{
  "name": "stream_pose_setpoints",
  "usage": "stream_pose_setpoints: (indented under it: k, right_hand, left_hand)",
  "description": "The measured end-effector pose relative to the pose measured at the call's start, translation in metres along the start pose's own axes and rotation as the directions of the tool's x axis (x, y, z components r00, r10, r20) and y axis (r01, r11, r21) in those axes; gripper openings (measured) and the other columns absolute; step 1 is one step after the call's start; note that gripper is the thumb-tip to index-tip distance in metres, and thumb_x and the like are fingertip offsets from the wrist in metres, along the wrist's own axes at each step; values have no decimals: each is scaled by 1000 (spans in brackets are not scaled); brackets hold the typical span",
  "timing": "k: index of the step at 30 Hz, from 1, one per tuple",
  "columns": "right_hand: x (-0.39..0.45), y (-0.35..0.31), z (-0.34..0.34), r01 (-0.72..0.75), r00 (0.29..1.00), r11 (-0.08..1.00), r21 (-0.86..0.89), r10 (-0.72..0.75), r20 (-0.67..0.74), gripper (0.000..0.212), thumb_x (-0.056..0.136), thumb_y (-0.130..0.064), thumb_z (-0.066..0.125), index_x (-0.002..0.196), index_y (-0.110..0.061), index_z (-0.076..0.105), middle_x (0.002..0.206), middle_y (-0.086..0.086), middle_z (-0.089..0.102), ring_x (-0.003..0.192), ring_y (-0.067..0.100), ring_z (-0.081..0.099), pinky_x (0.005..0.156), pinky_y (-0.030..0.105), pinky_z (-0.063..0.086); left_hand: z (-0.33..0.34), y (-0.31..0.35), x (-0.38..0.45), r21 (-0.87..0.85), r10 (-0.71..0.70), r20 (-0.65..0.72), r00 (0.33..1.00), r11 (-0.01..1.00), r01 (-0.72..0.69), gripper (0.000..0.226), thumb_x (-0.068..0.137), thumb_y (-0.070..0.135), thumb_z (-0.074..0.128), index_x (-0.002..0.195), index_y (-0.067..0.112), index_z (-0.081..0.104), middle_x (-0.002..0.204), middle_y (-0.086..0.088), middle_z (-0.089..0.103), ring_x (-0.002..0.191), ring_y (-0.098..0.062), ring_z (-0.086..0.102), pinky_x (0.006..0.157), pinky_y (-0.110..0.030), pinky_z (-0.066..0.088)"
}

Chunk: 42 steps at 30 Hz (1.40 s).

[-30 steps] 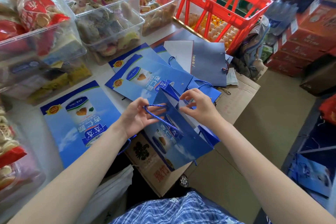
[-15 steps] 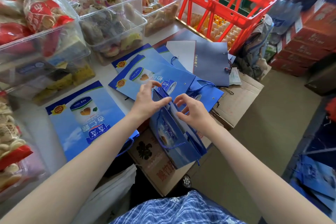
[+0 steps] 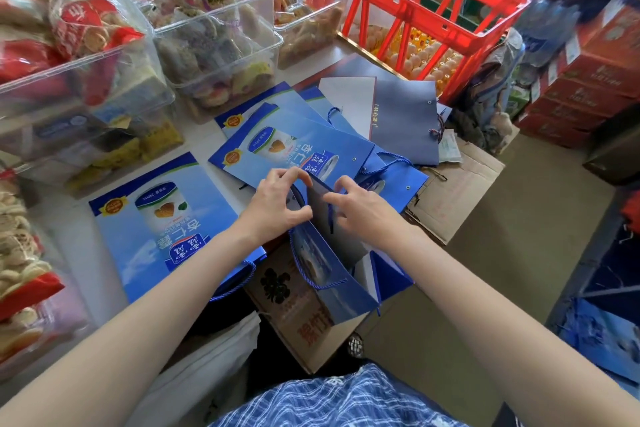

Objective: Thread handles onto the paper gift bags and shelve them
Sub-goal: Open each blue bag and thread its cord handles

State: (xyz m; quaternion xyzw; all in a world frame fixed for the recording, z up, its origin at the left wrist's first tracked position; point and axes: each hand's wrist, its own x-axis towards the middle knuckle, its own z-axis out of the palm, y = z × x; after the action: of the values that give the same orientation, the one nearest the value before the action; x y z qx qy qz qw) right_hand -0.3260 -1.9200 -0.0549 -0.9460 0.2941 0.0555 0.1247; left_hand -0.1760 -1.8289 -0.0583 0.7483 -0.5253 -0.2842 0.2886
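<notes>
— Item one, nearest you?

— My plaid shirt (image 3: 332, 402) at the bottom edge. Above it, a cardboard box (image 3: 304, 319) with printed characters, lying against the tabletop (image 3: 79, 239) edge.

— The piece in hand?

— One blue paper gift bag (image 3: 332, 274), standing open on that box, mouth toward me. A blue cord handle (image 3: 301, 267) loops down its near face. My left hand (image 3: 277, 204) has fingers (image 3: 294, 174) curled at the bag's top edge, pinching it. My right hand (image 3: 360, 208) grips the same rim from the other side, fingertips bent onto the paper by a short cord end (image 3: 331, 218) hanging inside.

— Stock to the left?

— One flat bag (image 3: 156, 218) face up on the tabletop, its cord hanging off the near edge.

— Beyond the hands?

— A fanned pile of flat bags (image 3: 294, 146), overlapping, some with cords fitted. Past them, a plain grey-blue bag (image 3: 401, 118) lying flat, partly on a second cardboard box (image 3: 460, 191).

— Farthest row?

— Clear plastic bins (image 3: 221, 45) of wrapped snacks along the left and back. A red crate (image 3: 415, 14) at the back, eggs (image 3: 426, 59) showing beneath it. Red cartons (image 3: 585, 87) stacked on the floor at far right.
</notes>
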Motion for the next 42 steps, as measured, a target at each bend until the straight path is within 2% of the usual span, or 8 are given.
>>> stream_pose_setpoints:
  k: [6, 12, 16, 24, 29, 33, 38, 42]
  right_hand:
    - [6, 7, 11, 142, 950, 971, 193, -79, -303, 9, 89, -11, 60, 94, -3, 62, 114, 13, 49, 89, 29, 60, 72, 38, 51]
    - [-1, -1, 27, 237, 790, 969, 73, -149, -595, 9, 88, -8, 47, 87, -1, 53, 97, 12, 45, 77, 22, 56, 59, 19, 44]
    - [-6, 7, 37, 222, 763, 973, 60, -135, -632, 12, 91, -10, 46, 91, -1, 54, 103, 8, 41, 85, 17, 47, 68, 26, 50]
    - [-4, -2, 33, 237, 655, 972, 6, -155, -740, 17, 85, -16, 54, 97, -13, 43, 106, 3, 37, 91, 16, 40, 78, 29, 42]
    - [-7, 0, 32, 282, 689, 957, 65, -155, -708, 13, 82, -14, 58, 90, -4, 60, 103, 3, 41, 90, 19, 45, 78, 33, 46]
    - [-16, 0, 32, 255, 742, 951, 176, -76, -667, 18, 86, -19, 56, 86, -2, 62, 96, 9, 50, 88, 19, 47, 78, 25, 45]
    - [-18, -3, 26, 148, 854, 894, 422, 100, -511, 13, 84, -14, 66, 79, -4, 59, 87, 5, 53, 79, 11, 48, 67, 13, 40]
    - [-3, -14, 17, -108, 841, 675, 730, 453, -295, 13, 82, -15, 69, 74, -10, 60, 76, 1, 55, 67, 9, 48, 60, 11, 36]
  left_hand:
    - [0, 9, -3, 67, -61, -75, 995, 996, 66, 15, 83, 19, 62, 96, 21, 68, 143, -10, 31, 134, -28, 24, 107, -34, 23]
    - [-3, 18, 3, 551, 246, 66, 967, 799, -241, 21, 86, 31, 53, 90, 26, 73, 134, 12, 44, 134, -13, 24, 109, -37, 3]
    - [-13, 24, 14, 485, 142, 215, 966, 843, -232, 24, 91, 32, 48, 98, 27, 70, 97, 13, 50, 115, -14, 36, 108, -38, 7]
    - [-4, 40, 30, 399, -140, 251, 958, 916, 29, 48, 94, 52, 38, 75, 18, 66, 116, 0, 54, 122, -24, 35, 100, -41, 24]
    - [-9, 42, 36, 194, -189, 255, 948, 971, 142, 47, 82, 50, 62, 61, 8, 59, 89, -22, 58, 111, -43, 47, 86, -51, 43]
    - [-6, 36, 36, 189, -130, 256, 958, 979, 83, 18, 81, 39, 67, 68, 27, 65, 83, -8, 64, 109, -33, 50, 92, -48, 45]
    - [8, 17, 22, 107, 20, -52, 998, 994, -15, 12, 80, 26, 70, 87, 17, 73, 95, -2, 70, 100, -23, 58, 92, -43, 43]
    - [17, 13, 12, 31, 96, -244, 965, 995, -91, 13, 80, 17, 70, 92, 10, 74, 97, -3, 71, 102, -21, 55, 93, -34, 41]
